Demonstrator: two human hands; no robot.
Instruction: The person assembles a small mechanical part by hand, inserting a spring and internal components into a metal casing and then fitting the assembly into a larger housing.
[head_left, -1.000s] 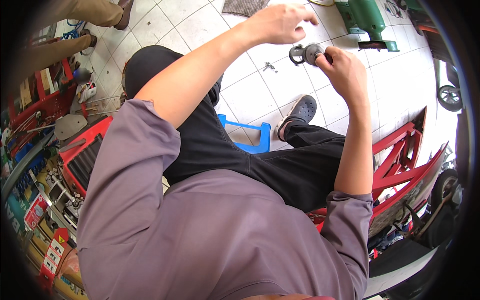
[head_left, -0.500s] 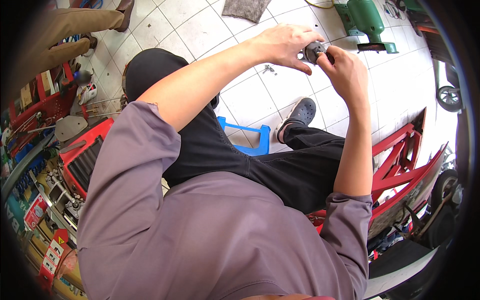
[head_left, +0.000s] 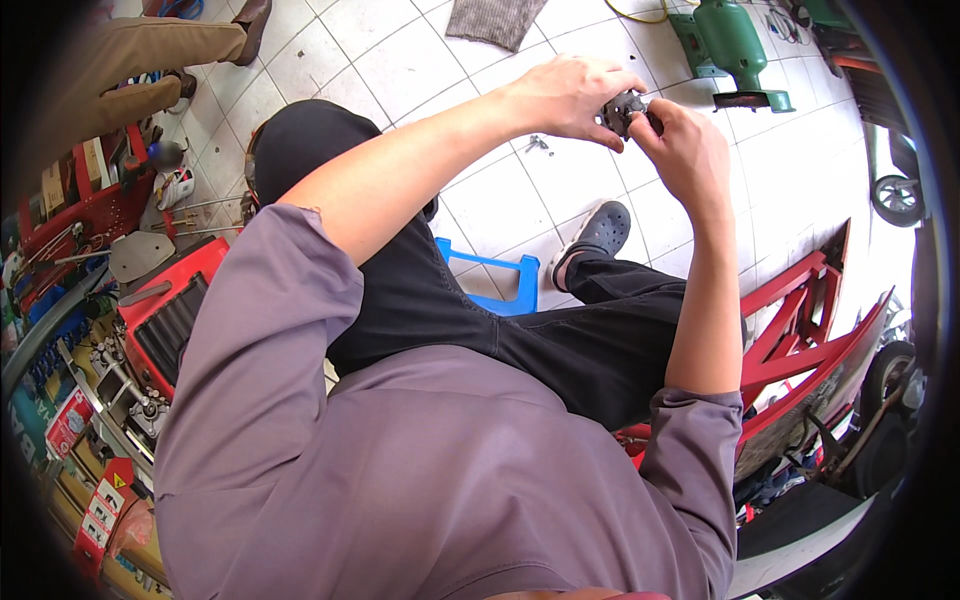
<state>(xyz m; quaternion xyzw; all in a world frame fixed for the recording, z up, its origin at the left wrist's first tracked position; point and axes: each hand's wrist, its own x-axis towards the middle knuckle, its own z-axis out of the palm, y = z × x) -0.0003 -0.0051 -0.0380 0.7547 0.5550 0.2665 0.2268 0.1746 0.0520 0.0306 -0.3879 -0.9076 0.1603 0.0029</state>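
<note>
My left hand (head_left: 575, 98) curves its fingers round a small, round, dark grey metal part (head_left: 624, 112) held above the tiled floor. My right hand (head_left: 682, 150) grips the same part from the right, thumb and forefinger bent against it. Much of the part is hidden by fingers, so I cannot make out its detail. Beyond the hands, several small loose metal pieces (head_left: 539, 145) lie on the white floor tiles.
A green machine (head_left: 732, 40) and a grey mat (head_left: 490, 22) lie ahead. Another person's legs (head_left: 160, 45) are at upper left, a red toolbox (head_left: 168, 325) at my left, red metal frames (head_left: 790, 360) at my right. A blue plastic stool (head_left: 515, 300) is beneath me.
My left hand has come down and rightward onto the part, joining my right hand. The part has turned and is now more covered by fingers.
</note>
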